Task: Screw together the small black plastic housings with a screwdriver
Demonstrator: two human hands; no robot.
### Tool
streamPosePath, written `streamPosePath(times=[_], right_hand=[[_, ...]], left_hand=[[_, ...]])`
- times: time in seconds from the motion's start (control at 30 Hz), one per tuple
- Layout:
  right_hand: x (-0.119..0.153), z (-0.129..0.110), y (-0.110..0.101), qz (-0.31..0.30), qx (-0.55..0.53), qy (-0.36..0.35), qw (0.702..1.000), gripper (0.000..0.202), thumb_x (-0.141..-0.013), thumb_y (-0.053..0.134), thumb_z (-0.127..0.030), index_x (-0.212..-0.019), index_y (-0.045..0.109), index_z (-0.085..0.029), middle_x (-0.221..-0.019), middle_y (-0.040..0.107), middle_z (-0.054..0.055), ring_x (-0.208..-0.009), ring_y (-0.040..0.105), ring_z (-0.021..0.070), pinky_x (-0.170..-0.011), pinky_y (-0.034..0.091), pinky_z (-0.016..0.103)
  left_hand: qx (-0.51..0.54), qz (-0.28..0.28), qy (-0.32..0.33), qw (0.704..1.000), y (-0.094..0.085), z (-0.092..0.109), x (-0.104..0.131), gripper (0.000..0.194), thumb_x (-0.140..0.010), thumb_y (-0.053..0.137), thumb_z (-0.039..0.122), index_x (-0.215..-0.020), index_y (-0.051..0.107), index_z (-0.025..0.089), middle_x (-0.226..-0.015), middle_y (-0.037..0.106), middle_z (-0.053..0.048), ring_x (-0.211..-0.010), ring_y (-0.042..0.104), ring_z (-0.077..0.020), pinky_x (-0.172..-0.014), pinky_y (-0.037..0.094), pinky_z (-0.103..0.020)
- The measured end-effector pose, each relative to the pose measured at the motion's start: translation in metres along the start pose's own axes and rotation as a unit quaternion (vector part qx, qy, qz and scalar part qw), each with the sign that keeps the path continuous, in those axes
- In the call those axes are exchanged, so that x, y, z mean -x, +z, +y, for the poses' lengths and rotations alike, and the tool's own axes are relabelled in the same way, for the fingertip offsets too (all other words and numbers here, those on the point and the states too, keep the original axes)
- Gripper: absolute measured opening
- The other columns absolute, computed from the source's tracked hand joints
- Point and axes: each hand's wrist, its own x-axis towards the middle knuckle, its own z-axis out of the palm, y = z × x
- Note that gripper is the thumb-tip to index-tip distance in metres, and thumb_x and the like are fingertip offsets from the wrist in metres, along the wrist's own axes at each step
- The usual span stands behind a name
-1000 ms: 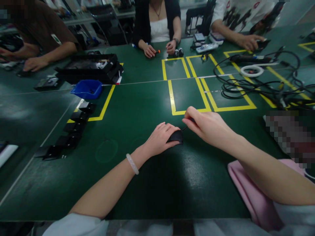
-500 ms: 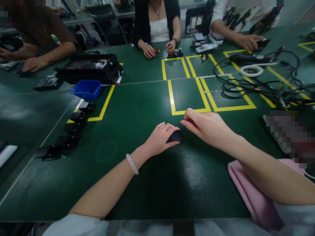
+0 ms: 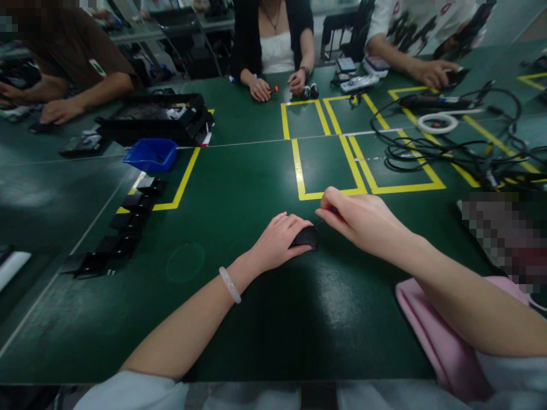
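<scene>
A small black rounded object [image 3: 305, 237], like a computer mouse, lies on the green table [image 3: 265, 319]. My left hand [image 3: 282, 239] is wrapped over it from the left, thumb along its near side. Just right of it, my right hand [image 3: 346, 216] is closed in a pinch. A thin dark shaft or cable [image 3: 320, 224] runs from the black object to the pinched fingers; whatever else they hold is hidden inside the hand.
Black boxes [image 3: 123, 222] line the left, with a blue scoop tray [image 3: 151, 155] and a black bin [image 3: 154, 119] behind. Coiled black cables [image 3: 410, 154] lie right, near a pink cloth [image 3: 440, 336]. Several people sit across the table, one person's hand [image 3: 259, 89] near an orange-tipped item.
</scene>
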Motion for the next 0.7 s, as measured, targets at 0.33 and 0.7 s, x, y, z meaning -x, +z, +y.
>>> streamPosePath(times=[0.33,0.7], right_hand=[[0.0008,0.0,-0.0005,-0.001,-0.005,-0.003,1.0,0.019,-0.093,0.04,-0.035,-0.094,0.049,-0.019,-0.068,0.06,0.0,-0.057,0.055,0.0153,-0.052,0.026,0.025],[-0.0017,0.0024,0.0014,0.014,0.04,0.027,0.999,0.026,-0.094,0.039,-0.041,-0.09,0.051,-0.019,-0.066,0.061,0.001,-0.056,0.055,0.0162,-0.051,0.025,0.025]], left_hand=[[0.002,0.005,0.002,1.0,0.0009,-0.0006,-0.0002,0.04,-0.089,0.054,0.045,-0.12,0.047,0.021,-0.116,0.057,-0.006,-0.114,0.052,-0.0224,-0.112,0.027,-0.047],[0.004,-0.002,0.0,1.0,-0.0007,0.0006,0.0,0.04,-0.089,0.053,0.045,-0.122,0.048,0.023,-0.116,0.057,-0.006,-0.114,0.051,-0.023,-0.111,0.028,-0.048]])
